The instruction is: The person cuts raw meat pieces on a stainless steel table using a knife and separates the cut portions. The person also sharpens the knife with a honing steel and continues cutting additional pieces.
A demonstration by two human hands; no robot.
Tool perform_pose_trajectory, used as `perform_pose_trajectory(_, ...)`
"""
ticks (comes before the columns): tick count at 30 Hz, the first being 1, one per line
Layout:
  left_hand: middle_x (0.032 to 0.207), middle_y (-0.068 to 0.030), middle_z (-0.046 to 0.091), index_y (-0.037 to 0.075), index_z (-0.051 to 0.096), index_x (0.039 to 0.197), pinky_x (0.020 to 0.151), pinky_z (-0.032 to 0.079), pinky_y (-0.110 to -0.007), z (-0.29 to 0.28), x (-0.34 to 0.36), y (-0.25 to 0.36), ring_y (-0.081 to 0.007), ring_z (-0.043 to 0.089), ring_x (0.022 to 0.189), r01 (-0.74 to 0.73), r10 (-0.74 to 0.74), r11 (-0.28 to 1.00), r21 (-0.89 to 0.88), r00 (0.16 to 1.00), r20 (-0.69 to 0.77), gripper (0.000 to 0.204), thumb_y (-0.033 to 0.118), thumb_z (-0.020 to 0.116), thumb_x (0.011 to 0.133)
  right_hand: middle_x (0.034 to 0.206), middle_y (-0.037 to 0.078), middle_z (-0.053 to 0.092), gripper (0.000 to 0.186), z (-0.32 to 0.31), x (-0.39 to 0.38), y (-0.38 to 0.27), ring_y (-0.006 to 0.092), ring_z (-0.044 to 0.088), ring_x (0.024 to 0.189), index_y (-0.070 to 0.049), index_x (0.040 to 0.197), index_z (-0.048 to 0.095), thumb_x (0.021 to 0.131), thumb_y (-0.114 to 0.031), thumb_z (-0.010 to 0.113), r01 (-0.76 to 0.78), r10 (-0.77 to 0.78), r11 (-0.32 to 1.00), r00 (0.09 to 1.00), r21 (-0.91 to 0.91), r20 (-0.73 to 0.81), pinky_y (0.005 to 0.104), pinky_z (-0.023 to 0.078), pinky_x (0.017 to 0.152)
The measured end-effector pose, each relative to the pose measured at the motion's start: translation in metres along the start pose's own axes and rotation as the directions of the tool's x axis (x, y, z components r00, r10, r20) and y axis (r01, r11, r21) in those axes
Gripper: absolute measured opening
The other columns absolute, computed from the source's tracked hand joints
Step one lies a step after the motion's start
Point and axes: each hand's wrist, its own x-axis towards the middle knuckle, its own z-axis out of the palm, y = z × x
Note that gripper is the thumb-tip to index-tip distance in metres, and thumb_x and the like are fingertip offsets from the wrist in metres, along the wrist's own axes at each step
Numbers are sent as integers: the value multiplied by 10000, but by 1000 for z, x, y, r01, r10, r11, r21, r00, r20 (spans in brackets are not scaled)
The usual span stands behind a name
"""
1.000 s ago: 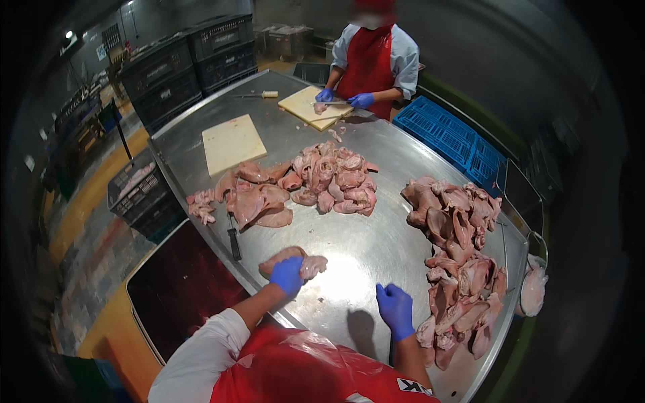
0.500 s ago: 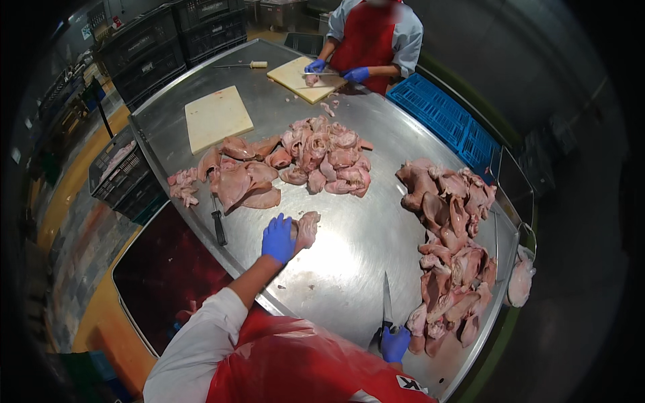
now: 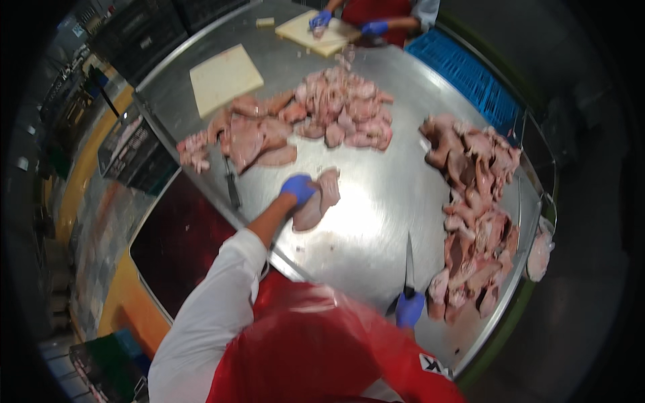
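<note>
My left hand, in a blue glove, is closed on the upper edge of a flat, ear-shaped piece of pale pink meat. The piece lies on the steel table, its folded end showing right of my fingers. My blue-gloved right hand grips a knife by its black handle, low over the table's near right part. The blade points away from me. Beside the knife, to its right, spreads a long heap of meat pieces. A second heap lies beyond my left hand, with flatter pieces at its left.
Another knife lies by the left table edge. A cutting board is at the far left; across the table a co-worker's gloved hands work on another board. Blue crates stand right, dark crates left. A dark red bin adjoins the table.
The view has shifted, so the table appears higher and further right. My left fingers, spread over the meat before, are now closed on it, and more of its flat part shows. The right hand keeps the knife.
</note>
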Motion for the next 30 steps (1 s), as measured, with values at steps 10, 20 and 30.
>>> perform_pose_trajectory(10, 1121, -242, 640, 109, 578, 1232, 907, 527, -506, 35, -94, 116, -423, 650, 1013, -240, 241, 970, 25, 955, -175, 510, 465, 684, 882, 943, 283, 648, 317, -4, 18, 0, 463, 649, 901, 31, 895, 614, 719, -171, 782, -69, 70, 996, 997, -54, 17, 535, 522, 802)
perform_pose_trajectory(20, 1058, -212, 709, 78, 645, 1240, 818, 545, -467, 33, -82, 164, -329, 704, 1022, -221, 205, 940, 259, 975, 88, 418, 352, 518, 951, 949, 265, 645, 358, -9, 12, 1, 451, 641, 912, 27, 926, 627, 750, -225, 811, -33, 33, 999, 999, 22, 33, 522, 514, 826)
perform_pose_trajectory(30, 1261, -188, 567, 50, 465, 1376, 901, 513, -572, 88, -82, 151, -358, 627, 1131, 115, -46, 859, 499, 988, -149, 602, 269, 691, 862, 970, 255, 630, 321, -8, 11, 5, 453, 621, 943, 15, 928, 618, 777, -215, 783, -25, 24, 999, 999, 26, 45, 531, 498, 824)
